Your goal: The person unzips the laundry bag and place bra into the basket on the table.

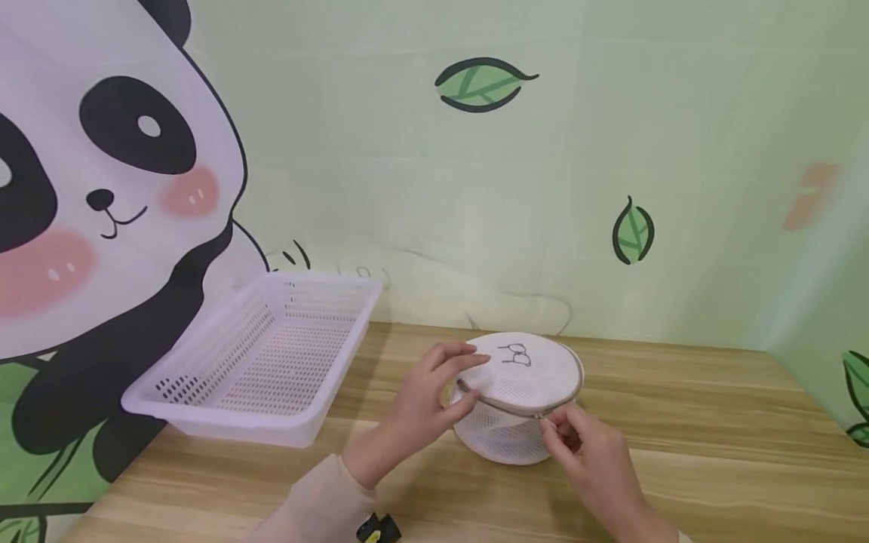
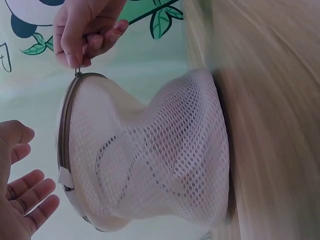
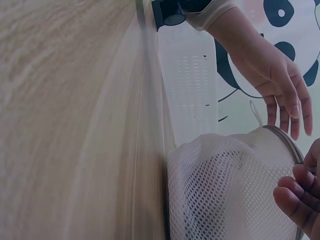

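My right hand pinches the zip pull of the white mesh bag, which stands just left of this grip; my left hand hovers opposite, fingers loose. Holding the rim taut and pulling along its curve should prevent snags.

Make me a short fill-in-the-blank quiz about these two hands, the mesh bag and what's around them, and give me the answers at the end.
1. The right hand pinches the pull of the mesh bag's ____.
2. The left hand, its fingers spread near the bag's rim, holds ____.
3. In the head view, the plastic basket stands to the ____ of the mesh bag.
4. The big black-and-white animal printed on the backdrop is a ____.

Missing words: zipper; nothing; left; panda.
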The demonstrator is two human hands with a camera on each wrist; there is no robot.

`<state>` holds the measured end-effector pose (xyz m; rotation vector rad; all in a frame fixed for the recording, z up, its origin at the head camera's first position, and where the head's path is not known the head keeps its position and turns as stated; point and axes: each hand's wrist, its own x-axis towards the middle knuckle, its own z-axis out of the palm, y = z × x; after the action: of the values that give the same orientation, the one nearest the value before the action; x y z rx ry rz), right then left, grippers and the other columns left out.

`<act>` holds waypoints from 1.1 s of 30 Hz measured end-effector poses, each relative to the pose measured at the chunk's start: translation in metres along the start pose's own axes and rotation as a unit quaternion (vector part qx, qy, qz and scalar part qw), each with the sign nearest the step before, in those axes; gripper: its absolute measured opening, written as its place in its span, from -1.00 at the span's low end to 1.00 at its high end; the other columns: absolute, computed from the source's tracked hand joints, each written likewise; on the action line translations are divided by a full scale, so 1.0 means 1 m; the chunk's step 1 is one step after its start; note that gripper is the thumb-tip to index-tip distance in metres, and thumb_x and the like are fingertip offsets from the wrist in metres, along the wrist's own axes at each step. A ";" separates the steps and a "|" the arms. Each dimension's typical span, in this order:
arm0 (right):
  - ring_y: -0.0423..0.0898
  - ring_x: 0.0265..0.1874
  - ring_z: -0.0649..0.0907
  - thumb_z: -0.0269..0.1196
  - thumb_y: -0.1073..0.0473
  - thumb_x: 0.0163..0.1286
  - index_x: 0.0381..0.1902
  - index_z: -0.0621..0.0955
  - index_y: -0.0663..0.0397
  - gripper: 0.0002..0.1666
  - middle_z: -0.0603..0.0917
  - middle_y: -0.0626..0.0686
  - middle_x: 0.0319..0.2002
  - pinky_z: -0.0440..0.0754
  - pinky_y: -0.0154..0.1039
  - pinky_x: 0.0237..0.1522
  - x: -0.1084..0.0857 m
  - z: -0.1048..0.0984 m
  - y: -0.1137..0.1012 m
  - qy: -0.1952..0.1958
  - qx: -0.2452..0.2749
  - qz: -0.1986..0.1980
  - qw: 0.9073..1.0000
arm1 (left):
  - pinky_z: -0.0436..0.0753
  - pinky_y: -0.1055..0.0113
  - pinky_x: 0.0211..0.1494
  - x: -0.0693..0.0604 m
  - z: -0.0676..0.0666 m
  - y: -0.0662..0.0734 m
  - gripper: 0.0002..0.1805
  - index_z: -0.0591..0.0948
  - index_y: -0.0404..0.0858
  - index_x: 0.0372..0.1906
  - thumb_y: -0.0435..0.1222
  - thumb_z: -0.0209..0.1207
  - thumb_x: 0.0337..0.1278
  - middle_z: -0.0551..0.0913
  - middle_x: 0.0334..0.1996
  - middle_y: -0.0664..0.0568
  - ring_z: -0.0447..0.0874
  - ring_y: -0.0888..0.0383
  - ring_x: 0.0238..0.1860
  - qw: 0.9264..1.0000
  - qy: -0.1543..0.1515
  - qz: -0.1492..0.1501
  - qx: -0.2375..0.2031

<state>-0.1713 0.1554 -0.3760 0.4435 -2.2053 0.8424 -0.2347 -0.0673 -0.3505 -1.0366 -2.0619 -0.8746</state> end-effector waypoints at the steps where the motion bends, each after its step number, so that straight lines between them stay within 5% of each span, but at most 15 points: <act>1: -0.49 -0.59 0.40 0.37 0.40 0.08 -0.53 0.54 -0.02 -0.75 0.50 -0.23 -0.63 0.44 -0.58 -0.58 0.000 0.000 0.000 -0.002 -0.001 0.002 1.000 | 0.62 0.25 0.10 0.000 0.000 0.002 -0.58 0.62 -0.16 0.05 -0.33 0.35 0.00 0.58 0.04 -0.07 0.58 0.04 0.10 1.000 0.000 0.000 0.003; 13: -0.52 -0.60 0.39 0.39 0.36 0.06 -0.52 0.55 -0.07 -0.75 0.50 -0.29 -0.64 0.38 -0.62 -0.58 -0.001 0.002 0.003 0.004 -0.015 -0.012 1.000 | 0.60 0.38 -0.01 -0.005 0.012 0.017 -0.47 0.58 -0.09 0.06 -0.24 0.45 -0.12 0.57 0.06 -0.01 0.58 0.10 0.01 0.996 -0.013 0.064 0.065; 23: -0.52 -0.61 0.39 0.39 0.36 0.03 -0.52 0.55 -0.06 -0.75 0.50 -0.28 -0.65 0.38 -0.63 -0.57 -0.001 0.001 0.002 0.010 -0.021 -0.033 0.999 | 0.57 0.24 0.05 -0.007 0.026 0.012 -0.42 0.58 -0.09 0.01 -0.19 0.51 -0.26 0.60 -0.01 0.00 0.59 0.10 -0.01 0.986 0.019 0.127 0.106; 33: -0.53 -0.60 0.41 0.37 0.38 0.03 -0.52 0.56 -0.07 -0.75 0.52 -0.29 -0.64 0.40 -0.63 -0.57 -0.003 0.003 -0.001 0.005 0.000 -0.042 0.999 | 0.56 0.21 0.11 -0.012 0.036 0.011 -0.45 0.63 -0.07 -0.07 -0.14 0.54 -0.33 0.60 -0.06 0.02 0.58 0.08 0.03 0.982 0.041 0.139 0.125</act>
<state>-0.1702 0.1526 -0.3799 0.5269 -2.1615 0.7987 -0.2290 -0.0384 -0.3772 -1.0960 -1.8459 -0.4942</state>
